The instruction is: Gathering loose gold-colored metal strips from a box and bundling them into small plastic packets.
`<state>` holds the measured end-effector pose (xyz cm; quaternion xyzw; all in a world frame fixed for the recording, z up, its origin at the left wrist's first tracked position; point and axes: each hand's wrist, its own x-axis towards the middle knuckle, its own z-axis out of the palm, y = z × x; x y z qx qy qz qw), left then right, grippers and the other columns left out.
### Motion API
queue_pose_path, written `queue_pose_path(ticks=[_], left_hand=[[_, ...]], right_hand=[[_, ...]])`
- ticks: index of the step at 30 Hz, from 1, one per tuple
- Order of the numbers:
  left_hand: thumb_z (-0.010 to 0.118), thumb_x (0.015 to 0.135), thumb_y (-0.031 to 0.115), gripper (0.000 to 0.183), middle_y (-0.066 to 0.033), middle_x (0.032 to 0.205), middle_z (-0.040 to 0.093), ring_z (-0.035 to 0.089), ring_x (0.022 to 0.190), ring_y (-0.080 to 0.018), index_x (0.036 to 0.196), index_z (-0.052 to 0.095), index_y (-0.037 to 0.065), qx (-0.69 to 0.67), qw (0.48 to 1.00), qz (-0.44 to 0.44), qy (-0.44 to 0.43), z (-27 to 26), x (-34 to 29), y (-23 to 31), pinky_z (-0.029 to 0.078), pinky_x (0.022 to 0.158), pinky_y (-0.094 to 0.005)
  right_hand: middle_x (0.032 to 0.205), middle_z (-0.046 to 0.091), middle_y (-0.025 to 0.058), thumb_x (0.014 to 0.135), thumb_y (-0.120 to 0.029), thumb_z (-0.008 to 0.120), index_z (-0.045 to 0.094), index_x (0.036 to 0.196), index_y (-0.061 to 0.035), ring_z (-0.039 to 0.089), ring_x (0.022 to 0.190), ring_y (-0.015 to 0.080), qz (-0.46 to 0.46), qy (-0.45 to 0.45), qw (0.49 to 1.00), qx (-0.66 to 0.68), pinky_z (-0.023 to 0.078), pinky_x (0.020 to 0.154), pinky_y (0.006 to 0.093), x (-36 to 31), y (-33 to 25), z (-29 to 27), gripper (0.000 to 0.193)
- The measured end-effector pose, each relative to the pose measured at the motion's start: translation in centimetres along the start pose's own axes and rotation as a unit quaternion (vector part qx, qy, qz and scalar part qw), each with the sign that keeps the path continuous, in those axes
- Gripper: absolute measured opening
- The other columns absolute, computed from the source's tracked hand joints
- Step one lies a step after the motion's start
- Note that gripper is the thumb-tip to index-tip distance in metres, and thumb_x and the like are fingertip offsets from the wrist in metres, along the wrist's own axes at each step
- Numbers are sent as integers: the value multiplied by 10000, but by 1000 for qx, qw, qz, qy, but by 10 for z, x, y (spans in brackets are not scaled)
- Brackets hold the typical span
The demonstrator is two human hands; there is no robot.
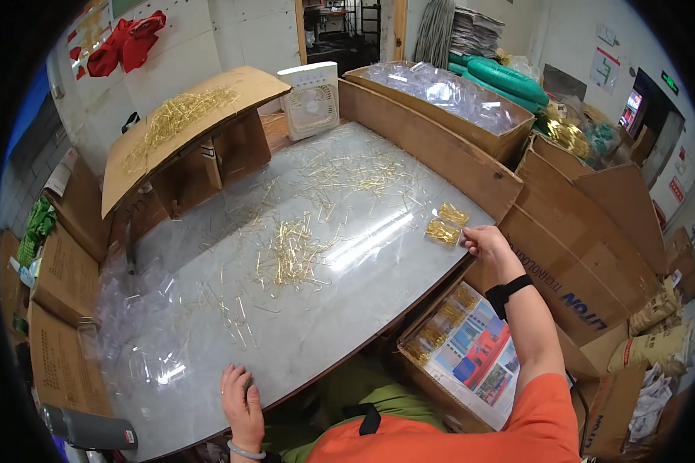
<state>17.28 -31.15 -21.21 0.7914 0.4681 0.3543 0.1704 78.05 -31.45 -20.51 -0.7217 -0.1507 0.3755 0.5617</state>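
Observation:
At the table's right edge, my right hand (pixel 484 241) is closed, its fingers pinching the edge of a small clear pack of gold hooks (pixel 442 232). A second such pack (pixel 453 214) lies just behind it on the grey tabletop (pixel 301 339). My left hand (pixel 242 400) rests at the near edge of the table, fingers stretched out and nothing in them. A heap of loose gold wire hooks (pixel 293 253) sits in the middle of the table. More hooks (pixel 359 174) are scattered toward the back.
Clear plastic bags (pixel 143 309) pile up at the left, near a dark bottle (pixel 89 428). A cardboard shelf (pixel 193 116) and a white fan (pixel 311 100) stand at the back. Below my right arm, an open carton (pixel 417 378) holds packs and printed paper. Cartons (pixel 579 247) crowd the right.

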Motion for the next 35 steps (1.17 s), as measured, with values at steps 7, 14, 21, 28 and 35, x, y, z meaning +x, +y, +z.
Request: queue_pose_path(ticks=[7, 14, 21, 28, 35], left_hand=[[544, 1017, 236, 317, -214, 1244, 617, 505, 1283, -452, 1127, 636, -47, 3, 1000, 2, -4, 0, -2, -2, 378, 1096, -508], [548, 1007, 205, 300, -214, 1268, 609, 508, 1284, -445, 1154, 629, -43, 30, 1000, 0, -8, 2, -1, 2, 365, 1114, -509], [541, 1008, 184, 293, -214, 1300, 601, 497, 1310, -428, 1181, 615, -40, 35, 999, -9, -25, 6, -1, -1, 349, 1135, -496], [514, 1028, 186, 310, -205, 1325, 595, 491, 1324, -396, 1198, 613, -54, 45, 998, -18, -31, 8, -2, -4, 341, 1140, -466], [497, 1040, 150, 300, -201, 1346, 596, 530, 1297, -351, 1227, 624, -47, 64, 997, -21, -31, 11, -3, -6, 378, 1119, -417]], right_hand=[[777, 687, 31, 1010, -140, 628, 679, 955, 19, 615, 607, 68, 30, -57, 998, 2, 501, 522, 190, -1, -13, 7, 176], [815, 681, 23, 1032, -144, 586, 656, 1003, 6, 631, 649, 68, 21, -70, 996, 56, 531, 544, 186, 5, -2, 4, 168], [835, 681, 29, 1035, -147, 572, 611, 946, -63, 644, 671, 91, 11, -86, 988, 128, 529, 547, 209, -25, 21, -27, 129], [821, 646, -5, 1035, -194, 580, 595, 963, -89, 581, 636, 48, 6, -103, 991, 89, 447, 497, 184, -120, 64, -74, 129], [857, 695, 14, 1024, -228, 609, 634, 1068, -66, 642, 617, 72, 197, -113, 967, 118, 499, 491, 187, -202, 197, -91, 169]])
